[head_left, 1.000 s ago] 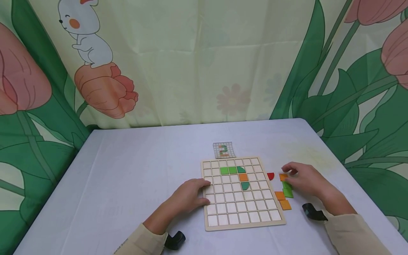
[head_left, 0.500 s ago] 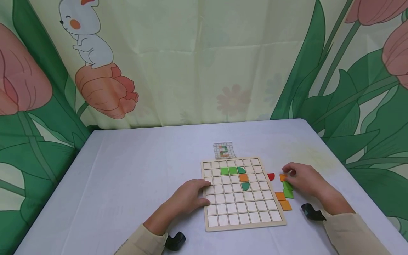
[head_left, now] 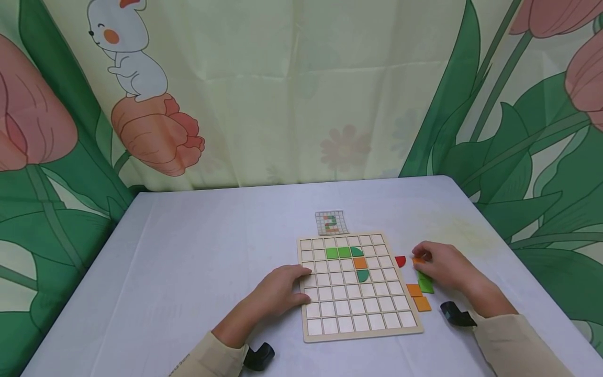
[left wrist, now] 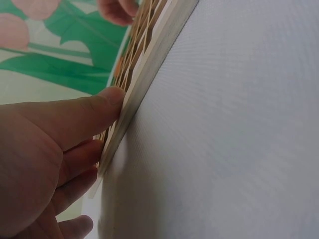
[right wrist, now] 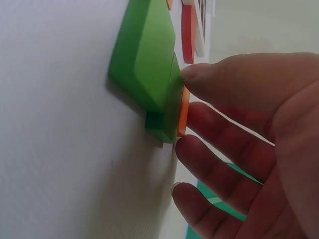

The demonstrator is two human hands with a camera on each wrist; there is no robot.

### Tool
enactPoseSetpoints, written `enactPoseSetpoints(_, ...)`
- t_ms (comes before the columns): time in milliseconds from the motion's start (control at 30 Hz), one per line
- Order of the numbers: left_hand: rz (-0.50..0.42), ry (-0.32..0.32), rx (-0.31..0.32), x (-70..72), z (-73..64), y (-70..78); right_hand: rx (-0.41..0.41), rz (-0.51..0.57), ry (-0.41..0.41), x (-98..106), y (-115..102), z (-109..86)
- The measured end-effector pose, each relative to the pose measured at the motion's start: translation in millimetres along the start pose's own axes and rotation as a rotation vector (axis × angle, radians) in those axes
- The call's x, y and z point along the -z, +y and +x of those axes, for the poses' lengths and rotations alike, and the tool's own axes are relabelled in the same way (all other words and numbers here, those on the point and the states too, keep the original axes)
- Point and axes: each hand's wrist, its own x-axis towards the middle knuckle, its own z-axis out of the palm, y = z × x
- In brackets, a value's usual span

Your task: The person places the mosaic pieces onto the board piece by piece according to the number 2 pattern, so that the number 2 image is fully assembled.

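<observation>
My left hand rests at the left edge of a wooden grid board, thumb and index fingertip spread along the rim. In the left wrist view its thumb lies over the board's edge. Two green squares, an orange square and two dark green rounded tiles sit in the grid. Right of the board, my right hand pinches a loose orange tile between thumb and fingers. Overlapping light green tiles lie right beside it, partly under the hand in the head view.
A small pattern card lies beyond the board's far edge. One red rounded tile and two orange squares lie along its right side. A white cloth covers the table, and a printed curtain hangs behind.
My right hand has shifted slightly left, its fingers closing in over the orange tile, which has moved slightly left too. The left hand and the board stay in place.
</observation>
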Motion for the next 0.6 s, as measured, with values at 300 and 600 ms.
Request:
enactPoseSetpoints(300, 0.002, -0.001, 0.012, -0.9, 0.7, 0.4, 0.0, 0.008, 0.002, -0.5, -2.1, 0.8)
enactPoseSetpoints(600, 0.007, 0.001, 0.013, -1.6, 1.4, -1.3, -0.008, -0.004, 0.012, -2.9, -5.8, 1.0)
